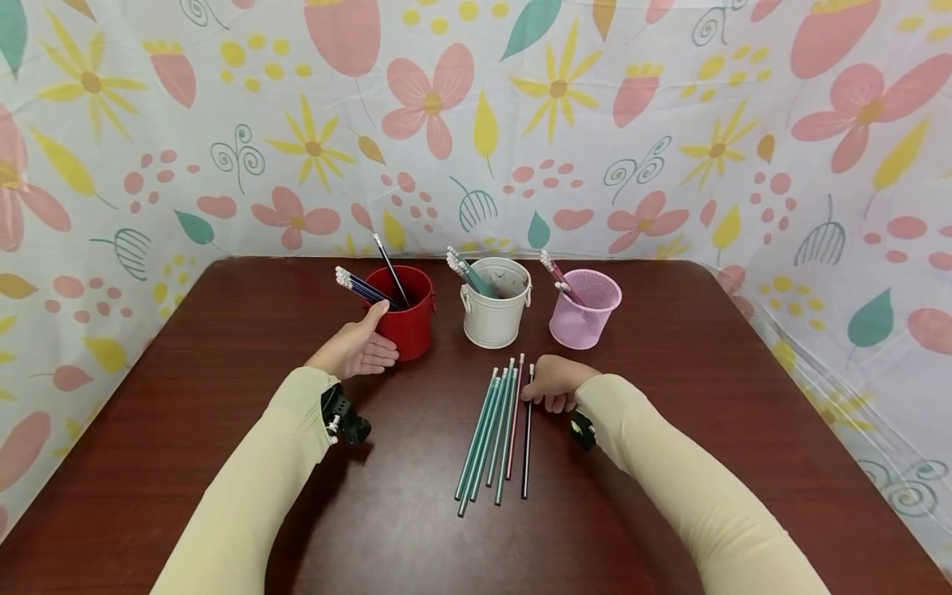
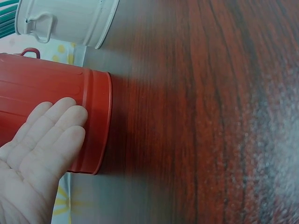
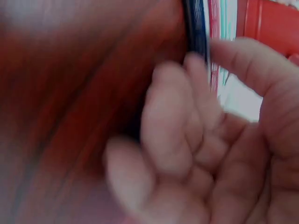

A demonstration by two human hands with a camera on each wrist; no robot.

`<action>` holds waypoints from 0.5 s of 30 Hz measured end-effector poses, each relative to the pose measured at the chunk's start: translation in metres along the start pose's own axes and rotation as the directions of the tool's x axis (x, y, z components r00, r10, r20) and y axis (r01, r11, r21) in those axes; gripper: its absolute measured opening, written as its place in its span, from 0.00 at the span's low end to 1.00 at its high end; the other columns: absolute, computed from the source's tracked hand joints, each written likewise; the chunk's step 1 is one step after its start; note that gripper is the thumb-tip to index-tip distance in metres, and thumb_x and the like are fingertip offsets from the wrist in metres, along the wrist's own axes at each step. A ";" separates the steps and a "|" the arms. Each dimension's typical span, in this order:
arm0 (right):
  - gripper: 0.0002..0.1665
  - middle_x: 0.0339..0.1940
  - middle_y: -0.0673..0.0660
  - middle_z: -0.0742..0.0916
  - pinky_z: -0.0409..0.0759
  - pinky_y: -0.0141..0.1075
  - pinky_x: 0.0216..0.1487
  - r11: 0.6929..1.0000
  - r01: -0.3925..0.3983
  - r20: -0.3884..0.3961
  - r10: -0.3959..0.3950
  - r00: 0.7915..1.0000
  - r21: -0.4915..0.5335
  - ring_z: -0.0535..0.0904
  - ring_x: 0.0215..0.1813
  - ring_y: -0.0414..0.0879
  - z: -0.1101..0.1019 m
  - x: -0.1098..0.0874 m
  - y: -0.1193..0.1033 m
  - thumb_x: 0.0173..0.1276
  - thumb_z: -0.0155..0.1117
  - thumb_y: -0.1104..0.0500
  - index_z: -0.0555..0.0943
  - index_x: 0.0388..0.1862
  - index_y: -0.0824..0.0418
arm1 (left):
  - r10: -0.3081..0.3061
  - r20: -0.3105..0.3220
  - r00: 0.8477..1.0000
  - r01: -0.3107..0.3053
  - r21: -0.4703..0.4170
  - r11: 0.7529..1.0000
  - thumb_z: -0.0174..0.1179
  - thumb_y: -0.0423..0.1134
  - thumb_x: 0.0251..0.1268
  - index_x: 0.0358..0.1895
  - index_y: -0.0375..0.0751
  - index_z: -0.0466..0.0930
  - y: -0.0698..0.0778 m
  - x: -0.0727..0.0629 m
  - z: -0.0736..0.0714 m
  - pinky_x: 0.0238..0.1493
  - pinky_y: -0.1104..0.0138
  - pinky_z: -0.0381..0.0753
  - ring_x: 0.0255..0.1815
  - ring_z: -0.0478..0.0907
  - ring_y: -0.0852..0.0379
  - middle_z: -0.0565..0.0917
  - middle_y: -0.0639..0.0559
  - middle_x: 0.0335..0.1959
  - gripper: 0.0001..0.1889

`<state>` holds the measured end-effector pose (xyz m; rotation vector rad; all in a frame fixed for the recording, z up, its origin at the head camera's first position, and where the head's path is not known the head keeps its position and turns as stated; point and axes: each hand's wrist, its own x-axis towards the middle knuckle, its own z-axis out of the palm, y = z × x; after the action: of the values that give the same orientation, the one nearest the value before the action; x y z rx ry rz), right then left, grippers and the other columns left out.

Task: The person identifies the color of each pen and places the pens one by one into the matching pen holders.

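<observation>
My left hand (image 1: pixel 359 345) rests against the side of the red bucket (image 1: pixel 413 332), its thumb up near the rim. Straight fingers lie along the red wall in the left wrist view. Several dark blue pencils (image 1: pixel 362 286) lean in that bucket, white erasers up. Over the table, my right hand (image 1: pixel 561 382) pinches a dark blue pencil (image 1: pixel 527 454) near its eraser end, between thumb and index finger. This pencil lies at the right of a loose group of several green pencils (image 1: pixel 485 442) and one red pencil (image 1: pixel 515 421).
A white bucket (image 1: pixel 491 325) with green pencils (image 1: pixel 472 277) stands at the back centre. Right of it is a pink mesh cup (image 1: pixel 580 324) with red pencils (image 1: pixel 559 277). Behind the brown table (image 1: pixel 223 347) hangs a flower-patterned cloth (image 1: pixel 446 190).
</observation>
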<state>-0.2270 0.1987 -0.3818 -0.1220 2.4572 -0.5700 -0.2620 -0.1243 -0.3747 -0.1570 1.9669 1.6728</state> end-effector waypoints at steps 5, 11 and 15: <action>0.15 0.16 0.54 0.82 0.80 0.35 0.25 0.994 -0.001 0.048 -0.004 0.999 0.113 0.76 0.19 0.42 -0.003 -0.002 0.009 0.62 0.63 0.54 0.83 0.26 0.66 | -0.004 0.010 1.000 0.004 -0.001 1.000 0.35 0.68 0.68 0.62 0.17 0.64 0.000 0.000 0.001 0.63 0.54 0.69 0.62 0.71 0.37 0.70 0.26 0.61 0.48; 0.13 0.15 0.53 0.79 0.79 0.34 0.23 0.995 -0.010 0.009 0.009 1.000 0.098 0.74 0.18 0.41 0.001 0.000 0.008 0.61 0.64 0.55 0.83 0.24 0.64 | -0.003 0.019 1.000 0.003 0.004 1.000 0.34 0.67 0.69 0.63 0.18 0.63 0.001 0.000 -0.001 0.63 0.54 0.69 0.62 0.70 0.36 0.70 0.26 0.62 0.47; 0.12 0.13 0.53 0.78 0.78 0.34 0.21 0.996 -0.019 -0.018 0.020 1.000 0.086 0.73 0.16 0.41 0.004 0.001 0.006 0.59 0.63 0.56 0.82 0.22 0.64 | -0.008 0.017 1.000 0.008 0.004 1.000 0.34 0.68 0.69 0.63 0.19 0.63 0.001 -0.001 -0.001 0.63 0.55 0.69 0.63 0.70 0.37 0.70 0.26 0.62 0.47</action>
<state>-0.2251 0.2026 -0.3873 -0.0581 2.4456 -0.6693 -0.2624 -0.1252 -0.3733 -0.1478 1.9547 1.6595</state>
